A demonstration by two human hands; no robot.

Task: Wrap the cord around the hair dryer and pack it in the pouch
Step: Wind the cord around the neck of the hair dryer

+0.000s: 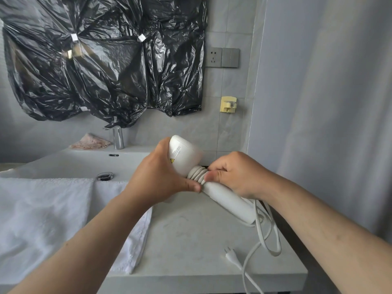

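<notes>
1. My left hand [161,177] grips the hair dryer [184,158] by its white barrel. The fingers curl round the far side, where I cannot see them, and the thumb lies along the near side with its tip at the edge of the coils.
2. My right hand [237,177] curls over the top of the handle. Its fingers [218,169] are bent and pressed together, and with the thumb they pinch the cord [197,174], which is wound in tight turns round the handle just under the barrel.
3. The dryer sits between my two hands, over the bench [191,240], with the handle slanting down and to the right under my right palm. I cannot tell whether the handle's end touches the bench.
4. Below and right of my right fingers, the loose rest of the cord hangs in loops from the handle's end by the bench's right edge. The plug [230,254] lies flat on the bench below those fingers, and the cord past it drops off the front edge.
5. Below and left of my left fingers, a white towel [42,219] is spread over the front of the basin [74,162].
6. Beyond my left fingers are the drain [105,176], a chrome faucet [118,136] and a pinkish cloth [91,142] beside it.
7. Above both hands, black plastic sheeting [106,60] covers the wall. To its right is a socket [213,57] with a switch [230,58] touching it, and lower down a yellow holder [228,104].
8. A grey curtain [318,102] hangs well right of my right fingers.
</notes>
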